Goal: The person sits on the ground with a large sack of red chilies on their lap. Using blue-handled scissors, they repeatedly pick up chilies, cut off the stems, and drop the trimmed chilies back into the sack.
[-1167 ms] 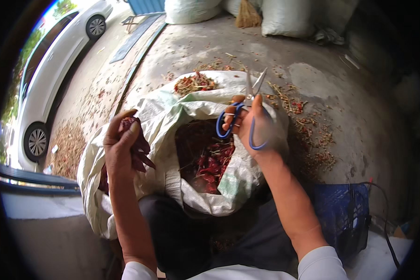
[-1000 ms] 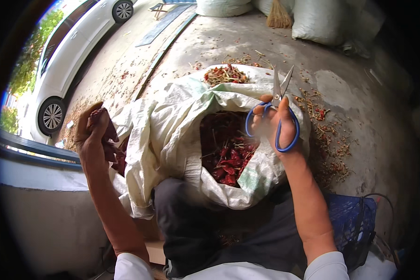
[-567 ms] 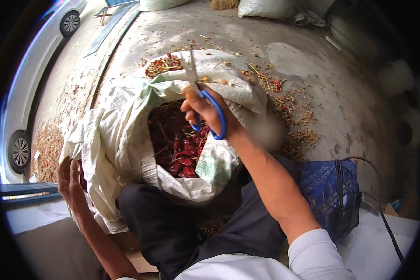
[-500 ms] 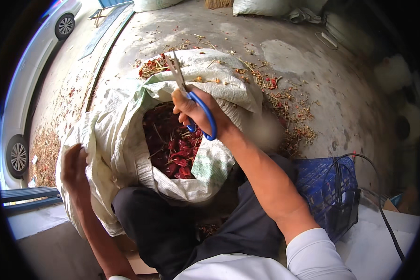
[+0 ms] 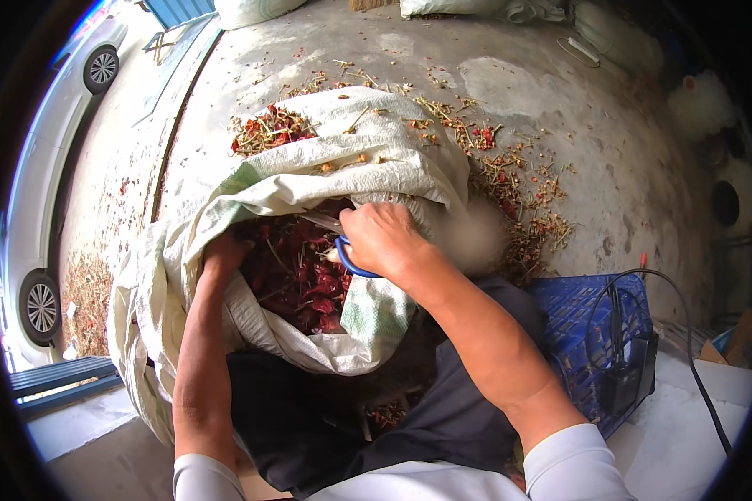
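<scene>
A large white woven sack with green patches stands open between my knees, its rim rolled and folded. Inside lie dark red dried chilies, some with pale stems. Over the mouth of the sack, my right hand is closed around blue-handled scissors. The blades point left, above the chilies. My left hand reaches into the left side of the opening, beside the sack wall. Its fingers are in shadow and mostly hidden, so what they touch cannot be made out.
Cut stems and red scraps lie on the sack's far fold, with more stem litter on the concrete floor. At my right stands a blue plastic crate with a black cable. A parked car is at far left.
My left hand has moved from outside the sack to the right, into its mouth. My right hand has lowered the scissors, whose blades have swung from pointing up to pointing left.
</scene>
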The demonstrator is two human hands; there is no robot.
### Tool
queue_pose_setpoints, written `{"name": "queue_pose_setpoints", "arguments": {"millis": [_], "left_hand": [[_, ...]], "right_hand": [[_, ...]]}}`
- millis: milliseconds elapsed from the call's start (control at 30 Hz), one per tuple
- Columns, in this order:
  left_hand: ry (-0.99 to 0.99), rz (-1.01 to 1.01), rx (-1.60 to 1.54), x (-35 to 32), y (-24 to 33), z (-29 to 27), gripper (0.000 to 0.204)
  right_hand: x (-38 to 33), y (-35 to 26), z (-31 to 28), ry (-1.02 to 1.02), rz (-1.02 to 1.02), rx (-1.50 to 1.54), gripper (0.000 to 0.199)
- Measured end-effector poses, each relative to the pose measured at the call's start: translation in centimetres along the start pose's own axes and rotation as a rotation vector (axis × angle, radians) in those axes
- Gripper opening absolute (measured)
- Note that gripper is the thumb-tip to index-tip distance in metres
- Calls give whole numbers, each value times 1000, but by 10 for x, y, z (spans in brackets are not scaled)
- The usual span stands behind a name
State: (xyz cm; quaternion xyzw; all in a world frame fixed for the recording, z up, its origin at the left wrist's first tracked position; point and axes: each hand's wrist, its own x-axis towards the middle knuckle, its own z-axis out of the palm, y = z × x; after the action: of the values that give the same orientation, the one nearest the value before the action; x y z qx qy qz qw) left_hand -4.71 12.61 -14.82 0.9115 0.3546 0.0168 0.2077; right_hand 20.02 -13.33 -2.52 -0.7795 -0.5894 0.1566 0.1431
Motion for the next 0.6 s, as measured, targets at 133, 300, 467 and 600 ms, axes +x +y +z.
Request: {"name": "queue_pose_setpoints", "arguments": {"millis": [133, 300, 467, 600], "left_hand": [[42, 129, 219, 0, 18, 18, 58], [-64, 190, 268, -4, 46, 13, 47], [-403, -73, 57, -25, 73, -25, 29], [-180, -151, -358, -59, 122, -71, 25]], "right_hand": [[6, 0, 13, 7, 61, -192, 14], [14, -2, 19, -32, 132, -268, 16], [9, -1, 24, -197, 28, -239, 16], [11, -17, 9, -187, -35, -130, 16]]}}
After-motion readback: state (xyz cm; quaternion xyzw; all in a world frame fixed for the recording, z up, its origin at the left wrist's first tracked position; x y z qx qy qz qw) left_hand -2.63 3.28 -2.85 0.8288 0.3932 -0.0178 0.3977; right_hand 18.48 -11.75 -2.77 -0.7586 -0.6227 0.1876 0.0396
